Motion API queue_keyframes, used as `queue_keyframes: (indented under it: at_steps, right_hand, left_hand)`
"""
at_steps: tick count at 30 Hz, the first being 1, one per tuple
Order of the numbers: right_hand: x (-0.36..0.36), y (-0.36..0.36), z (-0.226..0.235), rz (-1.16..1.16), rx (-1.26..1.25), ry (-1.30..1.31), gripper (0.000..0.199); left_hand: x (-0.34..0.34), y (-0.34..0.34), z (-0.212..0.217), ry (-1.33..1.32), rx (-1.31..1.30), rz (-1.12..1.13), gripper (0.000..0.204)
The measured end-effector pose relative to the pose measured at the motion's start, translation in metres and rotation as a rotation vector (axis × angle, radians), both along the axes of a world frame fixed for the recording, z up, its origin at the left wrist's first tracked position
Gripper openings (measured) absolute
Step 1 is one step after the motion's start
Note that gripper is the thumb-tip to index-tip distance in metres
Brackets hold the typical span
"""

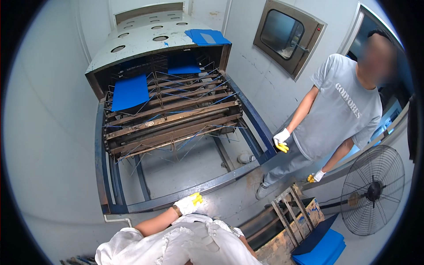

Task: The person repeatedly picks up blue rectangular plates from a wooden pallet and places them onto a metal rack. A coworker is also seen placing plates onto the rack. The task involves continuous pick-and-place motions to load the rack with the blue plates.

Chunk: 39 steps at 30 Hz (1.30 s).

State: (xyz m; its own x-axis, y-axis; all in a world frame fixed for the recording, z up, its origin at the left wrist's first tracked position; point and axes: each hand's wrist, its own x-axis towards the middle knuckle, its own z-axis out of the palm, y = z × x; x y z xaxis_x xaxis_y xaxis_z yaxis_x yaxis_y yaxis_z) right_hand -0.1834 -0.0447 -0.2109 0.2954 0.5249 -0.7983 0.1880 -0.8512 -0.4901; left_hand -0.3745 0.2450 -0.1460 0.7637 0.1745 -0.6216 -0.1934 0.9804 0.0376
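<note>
My left hand point(189, 204), in a white glove with yellow fingers, is held in front of my body near the front bar of a blue metal frame point(194, 187). Its fingers look loosely apart, and nothing shows in them. My right hand is out of sight; only part of that arm shows beside my white top point(194, 240). Inside the frame runs a chain conveyor point(172, 117) with brown slats and thin wire racks. One blue sheet point(130, 92) leans on the racks at the left, and another blue sheet point(183, 65) lies deeper under the hood.
A pale hood point(141, 37) with round holes covers the conveyor's far end, blue sheets point(207, 37) on top. At right stands a co-worker point(340, 106) in white-and-yellow gloves, one hand point(281, 139) by the frame's corner. Lower right: a fan point(373, 190), a wooden rack point(293, 216), stacked blue sheets point(324, 249).
</note>
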Motion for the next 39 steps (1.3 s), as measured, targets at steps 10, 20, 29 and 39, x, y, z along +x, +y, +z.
queue_keyframes:
  at_steps: [10,20,29,39]
  right_hand:
    - [-0.01,0.021,-0.009,0.018,-0.003,-0.044,0.017]
    - [-0.012,0.111,-0.006,0.164,0.025,-0.216,0.018]
    - [-0.018,0.229,-0.062,-0.004,0.112,-0.035,0.017]
    - [-0.041,0.356,0.054,1.196,0.264,-0.341,0.023]
  left_hand:
    - [-0.009,0.025,0.013,0.082,-0.019,0.015,0.023]
    - [-0.051,0.069,-0.023,0.091,0.593,0.022,0.021]
    - [-0.116,0.109,-0.068,0.446,1.45,0.081,0.017]
    - [-0.152,0.153,-0.008,0.592,1.273,-0.6,0.028]
